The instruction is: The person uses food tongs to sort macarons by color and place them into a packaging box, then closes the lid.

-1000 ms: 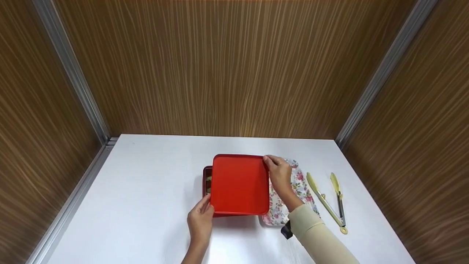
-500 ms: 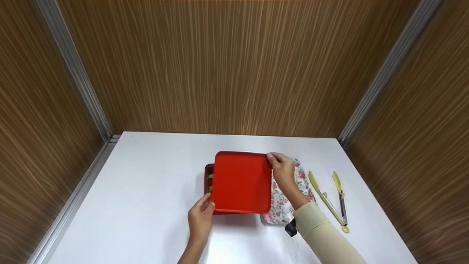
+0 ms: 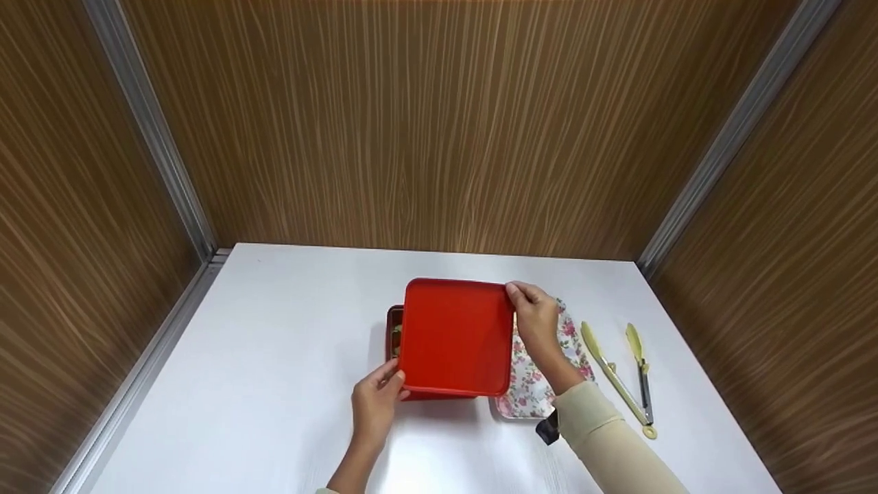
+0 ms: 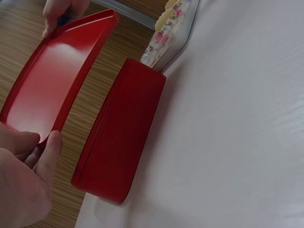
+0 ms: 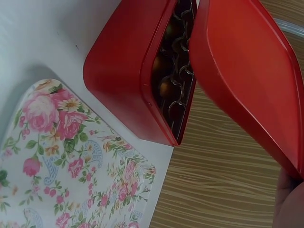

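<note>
A square red lid (image 3: 457,336) is held above a red box (image 4: 121,133), with a gap between them in the left wrist view. My left hand (image 3: 374,405) pinches the lid's near left corner between thumb and fingers. At the far right corner my right hand (image 3: 537,319) grips the rim. From the right wrist, the box's inside shows a clear divided insert (image 5: 176,71) with small round brownish things in some cups; what they are cannot be told. In the head view the lid hides most of the box.
A flower-patterned tray (image 3: 528,384) lies right of the box, partly under my right arm. Farther right, tongs (image 3: 621,391) with pale yellow tips and metal arms lie spread on the white table (image 3: 274,357). Wood-grain panels (image 3: 439,123) enclose the back and sides.
The head view has shifted slightly. Both hands keep hold of the lid, which has hardly moved relative to the box. Tray and tongs lie where they were.
</note>
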The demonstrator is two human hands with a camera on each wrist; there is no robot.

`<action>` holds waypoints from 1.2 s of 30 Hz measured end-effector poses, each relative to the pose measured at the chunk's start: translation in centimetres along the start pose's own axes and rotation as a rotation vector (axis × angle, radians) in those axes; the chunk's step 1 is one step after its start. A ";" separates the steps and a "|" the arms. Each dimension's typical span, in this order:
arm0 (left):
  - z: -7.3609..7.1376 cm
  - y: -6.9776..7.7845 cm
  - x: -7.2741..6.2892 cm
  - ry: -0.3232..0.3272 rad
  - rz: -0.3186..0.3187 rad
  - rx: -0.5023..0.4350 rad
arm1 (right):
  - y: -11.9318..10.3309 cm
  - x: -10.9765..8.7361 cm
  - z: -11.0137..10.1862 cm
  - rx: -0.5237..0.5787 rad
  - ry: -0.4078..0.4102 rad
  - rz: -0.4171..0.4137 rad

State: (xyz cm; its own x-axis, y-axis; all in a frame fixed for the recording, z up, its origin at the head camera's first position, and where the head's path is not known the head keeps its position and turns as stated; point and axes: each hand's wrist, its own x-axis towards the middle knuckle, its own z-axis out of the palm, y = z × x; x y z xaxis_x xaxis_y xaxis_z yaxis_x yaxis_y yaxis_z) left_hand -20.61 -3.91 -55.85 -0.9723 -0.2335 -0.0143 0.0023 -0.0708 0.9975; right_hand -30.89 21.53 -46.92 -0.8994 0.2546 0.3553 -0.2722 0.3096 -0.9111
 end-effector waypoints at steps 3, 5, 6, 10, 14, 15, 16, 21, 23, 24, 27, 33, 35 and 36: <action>0.0 0.0 0.0 -0.014 -0.020 -0.016 | -0.1 0.0 0.0 -0.003 0.011 -0.019; -0.1 0.0 0.0 -0.026 -0.035 -0.028 | -0.1 -0.1 0.0 0.006 0.011 -0.023; -0.1 0.1 0.0 -0.036 -0.044 -0.036 | -0.1 -0.1 0.0 0.008 0.011 -0.025; -0.4 0.1 0.1 -0.087 -0.072 -0.078 | 0.0 -0.2 -0.1 0.043 0.008 -0.014; -0.7 0.2 0.5 -0.115 -0.105 -0.132 | 0.0 -0.3 -0.1 0.112 0.003 0.002; -0.8 0.2 0.6 -0.114 -0.115 -0.151 | 0.0 -0.4 -0.1 0.140 -0.006 0.004; -0.9 0.2 0.8 -0.109 -0.127 -0.166 | 0.0 -0.5 -0.1 0.171 -0.017 0.007; -1.2 0.2 1.8 -0.087 -0.188 -0.217 | -0.2 -1.2 -0.2 0.299 -0.070 0.054; -1.2 0.2 2.1 -0.085 -0.206 -0.222 | -0.4 -1.6 -0.2 0.320 -0.074 0.085; -1.2 0.2 2.3 -0.084 -0.210 -0.227 | -0.5 -1.7 -0.3 0.329 -0.075 0.101; -1.2 0.3 2.7 -0.088 -0.214 -0.235 | -0.8 -2.2 -0.3 0.371 -0.068 0.139; -1.2 0.4 3.3 -0.087 -0.203 -0.217 | -1.4 -3.5 -0.5 0.440 -0.029 0.200; -1.2 0.4 3.6 -0.086 -0.200 -0.220 | -1.5 -4.0 -0.6 0.462 -0.019 0.209; -1.1 0.4 3.7 -0.084 -0.202 -0.228 | -1.6 -4.2 -0.6 0.475 -0.016 0.211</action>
State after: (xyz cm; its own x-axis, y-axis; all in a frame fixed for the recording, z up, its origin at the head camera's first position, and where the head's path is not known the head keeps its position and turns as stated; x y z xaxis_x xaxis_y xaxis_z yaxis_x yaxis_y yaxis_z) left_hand -23.93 -5.89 -55.57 -0.9742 -0.1123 -0.1958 -0.1500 -0.3259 0.9334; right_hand -26.45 20.52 -46.85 -0.9556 0.2513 0.1540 -0.2066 -0.1982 -0.9581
